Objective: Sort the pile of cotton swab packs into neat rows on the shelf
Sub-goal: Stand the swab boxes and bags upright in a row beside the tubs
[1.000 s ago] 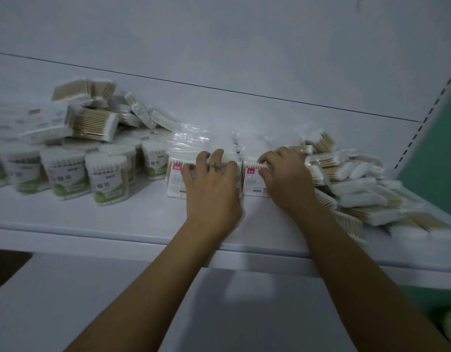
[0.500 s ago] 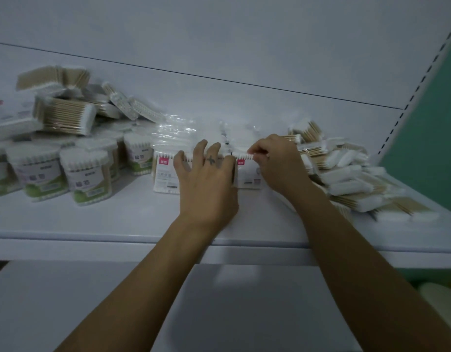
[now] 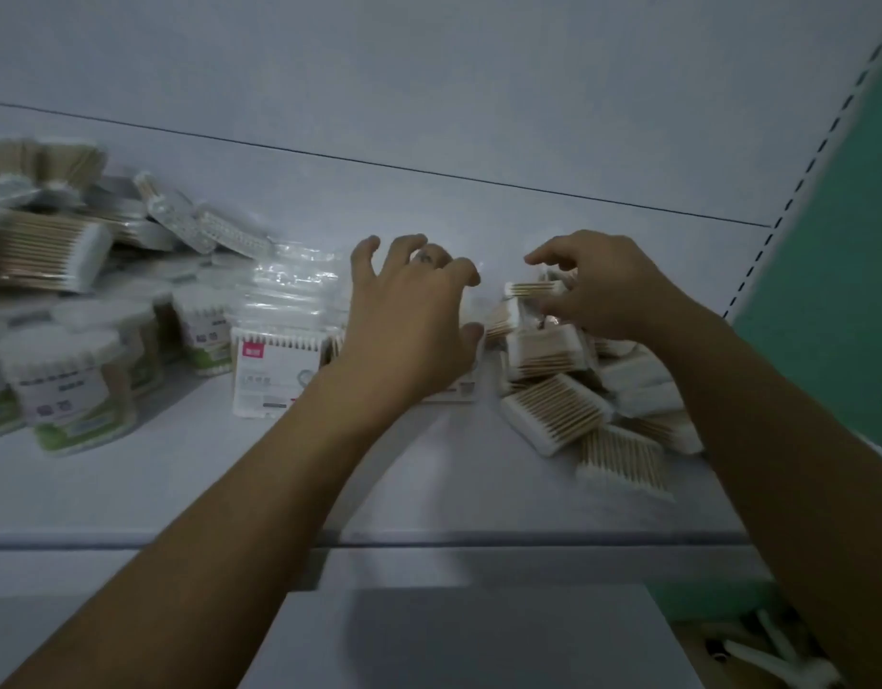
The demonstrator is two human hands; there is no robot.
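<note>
Where the shelf [image 3: 240, 484] runs left, tubs [image 3: 76, 390] hold cotton swabs [image 3: 56, 343]

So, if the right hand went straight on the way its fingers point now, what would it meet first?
Probably the left hand: the right hand points its fingers leftward across a short gap. The small swab pack lies just under them, so depth may change this.

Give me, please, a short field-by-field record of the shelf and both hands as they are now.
Shelf: white shelf board
Left side: round clear swab tubs with green labels
Centre: upright flat white swab packs with pink labels
Right side: loose pile of small wooden-stick swab packs
Left hand: fingers spread over the flat packs
Right hand: curled over the pile, grip unclear
</note>
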